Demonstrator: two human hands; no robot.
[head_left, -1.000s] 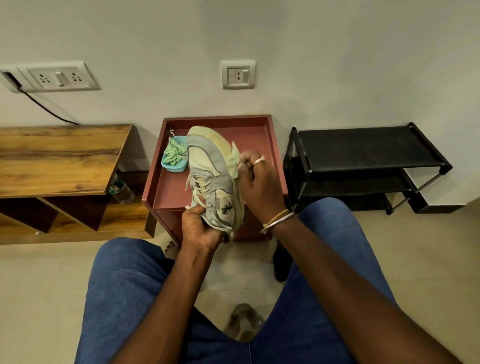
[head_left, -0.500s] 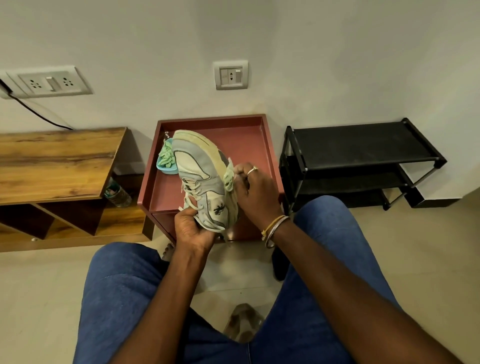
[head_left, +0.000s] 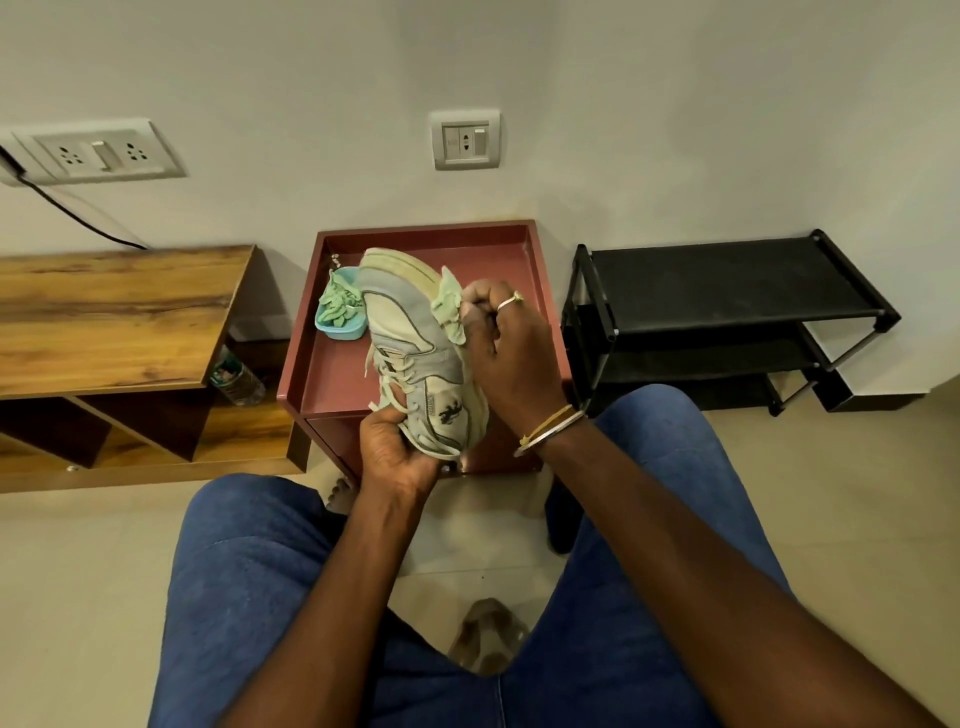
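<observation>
Head view, change: my right hand (head_left: 511, 353) and the cloth (head_left: 449, 306) sit further up the sole than half a second ago, nearer the toe. My left hand (head_left: 397, 449) has kept its grip at the heel.
Left fingers: curled tight round the heel end of the shoe (head_left: 410, 343), thumb by the laces.
Right fingers: bunched closed, pinching the pale green cloth and pressing it against the sole's edge.
Where the shoe is: in the air between my hands, over the front half of the red table (head_left: 535, 270), its heel just above the front edge.
Surface: the red table has a raised rim. A blue tub (head_left: 337, 317) of green pieces stands by its left edge, partly hidden behind the toe.
Room: a pale wall with two socket plates (head_left: 465, 139). A wooden bench (head_left: 114, 317) stands left of the table, with a bottle (head_left: 236, 379) lying in the shadow beside it. A black rack (head_left: 727, 280) stands to the right. My knees in blue jeans (head_left: 249, 571) are in the foreground.
Shoe's pointing: toe away from me toward the wall, heel toward me.
Long axis: front to back, the toe leaning a little left. The shoe is turned on its side, laces facing left and sole facing right.
</observation>
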